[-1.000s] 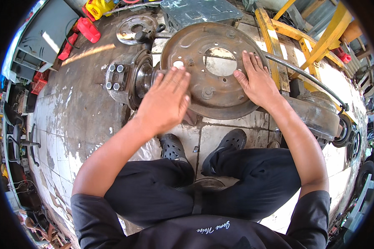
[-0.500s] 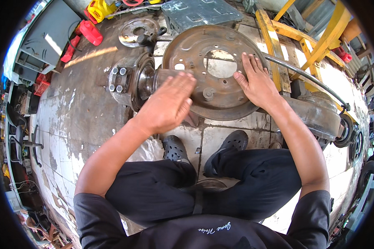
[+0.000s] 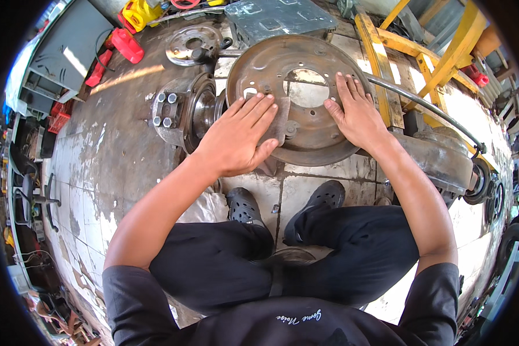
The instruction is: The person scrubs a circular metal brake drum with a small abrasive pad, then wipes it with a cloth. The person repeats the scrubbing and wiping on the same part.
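Observation:
A round, brownish metal brake backing plate [image 3: 308, 148] with a large centre hole and several smaller holes stands before me. My left hand [image 3: 236, 135] lies flat at the plate's left side, fingers stretched out, over a greyish-brown sheet that looks like sandpaper [image 3: 281, 118]. The sheet sticks out past the fingertips; the rest is hidden under the palm. My right hand [image 3: 358, 115] rests flat against the plate's right side, beside the centre hole, fingers stretched and thumb apart.
Left of the plate sits an axle part with bolts [image 3: 167, 106]. A round metal disc [image 3: 184, 46] lies behind it. Beyond the plate is a grey case [image 3: 279, 20]. On the right stand a yellow frame [image 3: 380, 69], a long metal bar [image 3: 432, 104] and a heavy axle housing [image 3: 432, 158].
My left hand has shifted slightly, and the sheet now shows right of its fingers. The motion blur on that hand is gone. My right hand stays in place.

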Demonstrator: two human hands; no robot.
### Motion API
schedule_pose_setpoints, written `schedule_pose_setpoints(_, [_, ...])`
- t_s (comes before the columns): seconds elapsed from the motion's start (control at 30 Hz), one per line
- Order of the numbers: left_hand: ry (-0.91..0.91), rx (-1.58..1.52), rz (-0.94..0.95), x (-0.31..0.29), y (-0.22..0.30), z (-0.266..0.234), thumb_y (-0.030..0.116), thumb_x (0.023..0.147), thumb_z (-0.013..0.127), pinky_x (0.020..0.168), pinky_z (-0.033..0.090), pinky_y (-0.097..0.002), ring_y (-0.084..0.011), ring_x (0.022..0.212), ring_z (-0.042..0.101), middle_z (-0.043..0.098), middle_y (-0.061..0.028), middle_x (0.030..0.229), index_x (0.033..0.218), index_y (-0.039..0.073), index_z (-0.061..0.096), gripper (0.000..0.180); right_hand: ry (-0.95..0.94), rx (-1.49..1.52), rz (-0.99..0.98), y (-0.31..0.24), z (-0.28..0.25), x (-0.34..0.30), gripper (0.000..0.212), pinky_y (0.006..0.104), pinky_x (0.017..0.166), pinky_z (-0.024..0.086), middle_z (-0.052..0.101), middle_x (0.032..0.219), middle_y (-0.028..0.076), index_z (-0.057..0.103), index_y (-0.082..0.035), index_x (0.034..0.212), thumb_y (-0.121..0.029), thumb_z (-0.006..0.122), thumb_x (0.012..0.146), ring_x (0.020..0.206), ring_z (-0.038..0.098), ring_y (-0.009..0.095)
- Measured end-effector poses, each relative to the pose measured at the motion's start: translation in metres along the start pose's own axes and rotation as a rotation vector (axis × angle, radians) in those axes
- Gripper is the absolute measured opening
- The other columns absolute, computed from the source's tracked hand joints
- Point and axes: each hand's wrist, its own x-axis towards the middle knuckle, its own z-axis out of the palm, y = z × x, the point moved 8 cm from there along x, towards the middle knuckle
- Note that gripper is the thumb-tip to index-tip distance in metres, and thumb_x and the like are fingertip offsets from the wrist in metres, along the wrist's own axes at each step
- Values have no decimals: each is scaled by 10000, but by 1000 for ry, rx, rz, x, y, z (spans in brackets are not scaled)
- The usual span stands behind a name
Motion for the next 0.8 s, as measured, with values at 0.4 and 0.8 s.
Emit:
schedule_pose_setpoints(0.4, [-53,76,-133,0,-1,-1,489,1039,332,1195,218,-532,-323,1464,326,391,-179,1551,1478,-9,401,668,16,-36,-23,-1,0,0,715,561,1180,259,270,1589,245,249,-61,1558,-545,337,1039,1486,231,402])
schedule_pose_setpoints(0.8, [-153,33,-134,-16,7,1,505,1044,301,1197,195,-564,-309,1477,304,369,-157,1569,1497,38,396,657,21,-16,-40,6,0,-2,702,563,1179,256,270,1588,244,282,-69,1548,-550,330,1039,1486,230,403])
